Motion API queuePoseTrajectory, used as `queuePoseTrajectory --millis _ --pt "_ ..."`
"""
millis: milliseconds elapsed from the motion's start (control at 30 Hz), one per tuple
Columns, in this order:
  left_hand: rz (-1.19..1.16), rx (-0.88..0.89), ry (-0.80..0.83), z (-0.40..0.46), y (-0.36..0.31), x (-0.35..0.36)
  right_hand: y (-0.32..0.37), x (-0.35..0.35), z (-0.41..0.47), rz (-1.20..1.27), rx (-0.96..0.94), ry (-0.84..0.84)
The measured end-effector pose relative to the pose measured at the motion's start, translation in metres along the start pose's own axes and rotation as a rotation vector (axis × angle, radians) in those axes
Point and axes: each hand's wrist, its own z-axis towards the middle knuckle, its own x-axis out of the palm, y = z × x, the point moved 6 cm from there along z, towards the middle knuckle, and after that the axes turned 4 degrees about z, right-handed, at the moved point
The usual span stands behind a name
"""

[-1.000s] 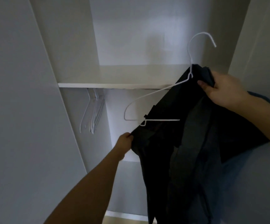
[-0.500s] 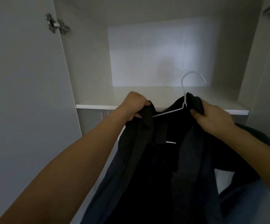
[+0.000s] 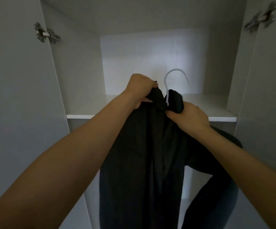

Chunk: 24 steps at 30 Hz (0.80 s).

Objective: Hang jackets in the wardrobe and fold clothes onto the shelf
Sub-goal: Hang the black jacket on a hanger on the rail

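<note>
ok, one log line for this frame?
step: fitting jacket on hanger | left hand: grips collar | right hand: grips collar | hung: no

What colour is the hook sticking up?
White; the hanger hook shows best in the head view.

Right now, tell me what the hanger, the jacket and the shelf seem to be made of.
Hanger: thin white rod bent into a hook, likely coated wire, though plastic is possible.
Jacket: dark matte woven fabric, judging by the soft folds where the left hand and right hand bunch it.
Shelf: flat white board with a smooth, faintly glossy face, probably laminated wood.
</note>
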Motion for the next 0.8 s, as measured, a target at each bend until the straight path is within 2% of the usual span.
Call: queuePoseTrajectory --millis 33,100,167,300,467,600,633,700,800 --pt "-0.031 0.018 -0.033 -0.005 0.006 -0.003 -0.002 0.0 0.003 0.029 0.039 -0.003" --pt "0.044 0.204 -0.187 -0.026 0.023 -0.01 -0.007 -0.001 0.008 0.107 0.121 0.007" --pt "0.119 0.343 -0.222 -0.054 0.048 0.002 -0.009 0.004 0.011 0.185 0.164 0.047" --pt "0.037 0.204 -0.18 -0.054 0.091 0.025 -0.003 0.024 0.008 0.165 0.157 0.136" --pt "0.242 0.11 -0.068 -0.022 0.102 0.014 -0.016 0.017 0.007 0.273 0.191 0.103" --pt "0.427 0.129 0.09 -0.01 0.102 0.006 -0.027 0.008 0.004 0.317 0.179 0.114" --pt "0.41 0.091 0.129 -0.008 0.103 0.006 -0.029 0.006 0.002 0.308 0.173 0.13" --pt "0.197 -0.029 0.156 -0.006 0.102 0.004 -0.032 0.003 -0.002 0.28 0.148 0.166" --pt "-0.182 -0.132 0.048 0.003 0.087 -0.003 -0.032 0.0 -0.012 0.236 0.084 0.226"
